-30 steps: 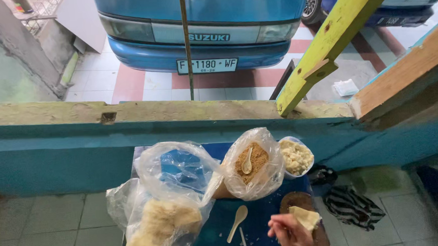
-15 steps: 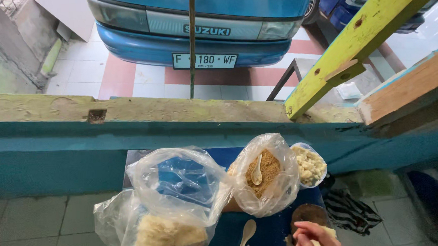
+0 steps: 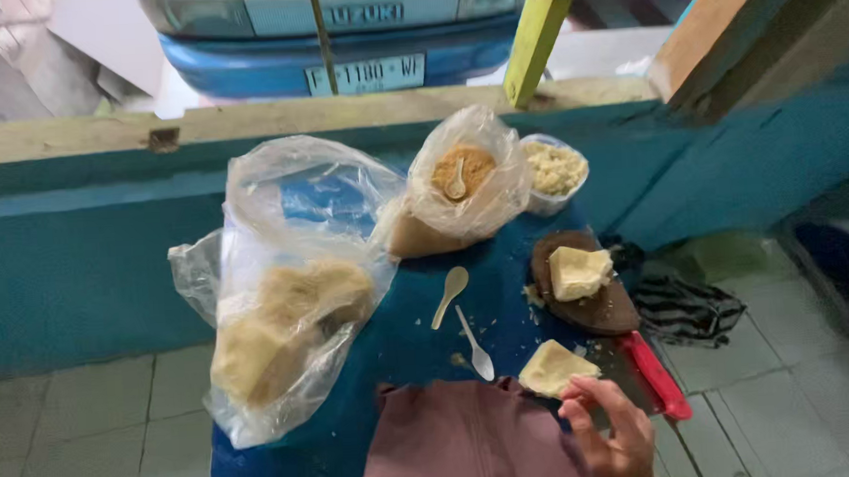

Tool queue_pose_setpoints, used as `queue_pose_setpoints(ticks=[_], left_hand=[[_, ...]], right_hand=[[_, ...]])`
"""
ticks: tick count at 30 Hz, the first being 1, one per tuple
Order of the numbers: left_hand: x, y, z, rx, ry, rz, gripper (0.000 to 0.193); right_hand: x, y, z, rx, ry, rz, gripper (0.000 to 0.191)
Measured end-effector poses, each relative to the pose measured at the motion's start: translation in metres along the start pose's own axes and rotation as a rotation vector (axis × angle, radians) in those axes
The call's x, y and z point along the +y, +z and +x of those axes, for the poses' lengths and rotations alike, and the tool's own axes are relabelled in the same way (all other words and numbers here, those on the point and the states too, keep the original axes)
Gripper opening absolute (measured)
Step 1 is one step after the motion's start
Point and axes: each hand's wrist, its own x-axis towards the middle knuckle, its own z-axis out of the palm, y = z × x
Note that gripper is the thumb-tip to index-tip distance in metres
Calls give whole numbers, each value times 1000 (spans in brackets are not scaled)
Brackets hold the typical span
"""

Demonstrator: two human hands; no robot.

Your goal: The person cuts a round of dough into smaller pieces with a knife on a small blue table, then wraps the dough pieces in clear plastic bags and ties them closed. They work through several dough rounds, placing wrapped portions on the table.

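While I watch through the head camera, only one hand (image 3: 611, 432) is in view, at the bottom edge of the frame; I cannot tell which hand it is. Its fingers (image 3: 588, 401) are loosely curled, and the fingertips touch the near corner of a pale wedge-shaped dough piece (image 3: 553, 367); no closed grip is visible. The dough piece lies on the blue table (image 3: 391, 342), just ahead of the fingers. Just beyond the fingertips on the outer side, the table edge drops to a tiled floor (image 3: 790, 384), and a red knife handle (image 3: 656, 376) runs along that edge, near the knuckles. Ahead of the fingers sits a dark round board (image 3: 597, 302) carrying a second pale block (image 3: 578, 271). Open table surface lies between the fingers and two spoons (image 3: 463, 319), which rest inward of the dough piece. Farther inward, a large clear bag of pale lumps (image 3: 284, 323) fills that side. Well ahead stand a bag of brown powder (image 3: 462, 183) and a small tub of crumbs (image 3: 554, 169), against a teal wall (image 3: 77, 257). A mauve cloth (image 3: 464, 444) lies beside the wrist.
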Motion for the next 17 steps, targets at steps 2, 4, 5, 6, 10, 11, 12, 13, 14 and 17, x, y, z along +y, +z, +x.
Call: queue_pose_setpoints(ticks=[2,4,5,6,10,11,12,13,14,17], left_hand=[[-35,4,-63,-131,39,16,25],[-72,6,-108,-210,71,24,26],[-83,0,-120,-225,97,31,26],[-89,-6,-127,-190,138,11,26],[-81,-22,-133,35,411,-54,28],[-76,-26,-132,124,511,-74,28],[-68,-29,-131,265,610,-57,25],[-60,-34,-127,403,710,-62,18],[-58,-39,-124,541,787,-59,11],[-78,-89,-137,604,660,-35,14]], right_hand=[[-11,-7,-5,-61,-40,-24,39],[-26,-30,-43,-163,-112,-88,43],[-32,-34,-54,-216,-219,-110,45],[-37,-35,-63,-262,-338,-134,46],[-39,-6,-81,-557,-198,-54,31],[-31,-4,-75,-379,-196,-95,27],[-18,-4,-67,-203,-194,-132,23],[-1,-8,-55,-76,-93,-164,20],[20,-14,-45,34,20,-195,17],[88,-35,-41,408,-123,-397,11]])
